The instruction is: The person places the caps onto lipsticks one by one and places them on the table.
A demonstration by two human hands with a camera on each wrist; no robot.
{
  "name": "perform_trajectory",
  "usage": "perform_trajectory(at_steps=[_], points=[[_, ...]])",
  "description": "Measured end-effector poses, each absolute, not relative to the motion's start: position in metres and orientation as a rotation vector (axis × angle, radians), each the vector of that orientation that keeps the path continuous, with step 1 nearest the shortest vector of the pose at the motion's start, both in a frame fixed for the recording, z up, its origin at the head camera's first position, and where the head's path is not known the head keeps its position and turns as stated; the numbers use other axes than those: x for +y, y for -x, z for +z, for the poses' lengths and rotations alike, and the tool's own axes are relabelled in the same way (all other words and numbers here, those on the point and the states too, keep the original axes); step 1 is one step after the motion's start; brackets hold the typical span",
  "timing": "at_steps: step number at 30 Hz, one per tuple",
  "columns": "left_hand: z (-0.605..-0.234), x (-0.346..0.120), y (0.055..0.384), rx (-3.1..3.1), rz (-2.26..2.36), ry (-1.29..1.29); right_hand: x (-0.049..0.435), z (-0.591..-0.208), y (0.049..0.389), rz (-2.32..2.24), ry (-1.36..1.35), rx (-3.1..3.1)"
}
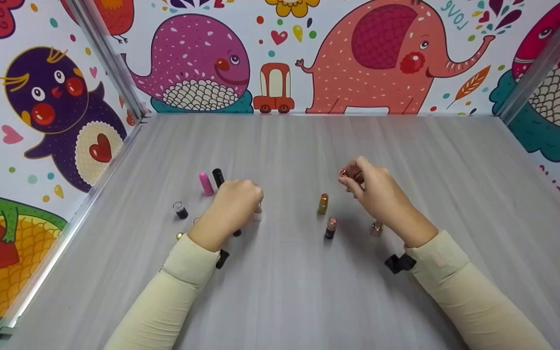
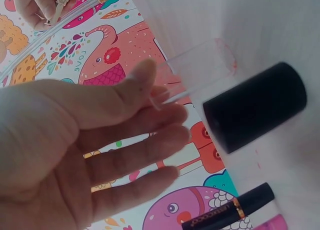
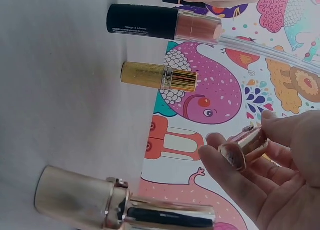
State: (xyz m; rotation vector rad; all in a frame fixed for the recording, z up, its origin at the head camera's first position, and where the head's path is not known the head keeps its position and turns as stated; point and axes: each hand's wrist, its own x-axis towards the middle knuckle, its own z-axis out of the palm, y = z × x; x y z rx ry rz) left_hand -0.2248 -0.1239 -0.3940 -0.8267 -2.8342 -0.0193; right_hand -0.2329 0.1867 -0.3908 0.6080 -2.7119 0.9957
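In the left wrist view my left hand [image 2: 115, 125] pinches a transparent lipstick cap [image 2: 205, 65] between thumb and forefinger, while the other fingers are spread. A black cylindrical tube [image 2: 255, 107] stands close by the cap. My right hand [image 1: 372, 187] is raised over the right of the table. Between its thumb and fingers it holds a small shiny rose-gold lipstick piece [image 3: 242, 147]; whether that is a cap or a whole tube I cannot tell. Nearest to this hand stand a gold lipstick [image 1: 323, 204], a black lipstick with a see-through top [image 1: 330, 228] and a champagne-coloured lipstick [image 1: 376, 228], partly behind the wrist.
Beyond my left hand stand a pink tube [image 1: 206, 183] and a slim black tube [image 1: 218, 177]. Left of it are a short black tube with a see-through top [image 1: 180, 210] and a gold item [image 1: 180, 236], mostly hidden. Cartoon-printed walls [image 1: 280, 53] enclose the grey table [image 1: 280, 291].
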Motion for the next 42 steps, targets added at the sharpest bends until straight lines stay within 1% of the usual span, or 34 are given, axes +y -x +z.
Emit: perform_trajectory(at_steps=[6, 11, 27, 35, 42], points=[[-0.390, -0.125, 0.224, -2.788, 0.057, 0.850, 0.186, -0.390, 0.233, 0.967, -0.602, -2.708], [-0.382, -0.126, 0.222, -2.705, 0.019, 0.841, 0.184, -0.390, 0.233, 0.971, -0.615, -2.697], [-0.368, -0.120, 0.218, -2.357, -0.442, 0.814, 0.182, -0.389, 0.229, 0.944, -0.667, -2.666], [-0.367, -0.118, 0.217, -2.333, -0.664, 0.841, 0.181, -0.389, 0.227, 0.915, -0.690, -2.668], [-0.364, -0.116, 0.214, -2.315, -0.743, 0.847, 0.179, -0.386, 0.225, 0.897, -0.717, -2.657]])
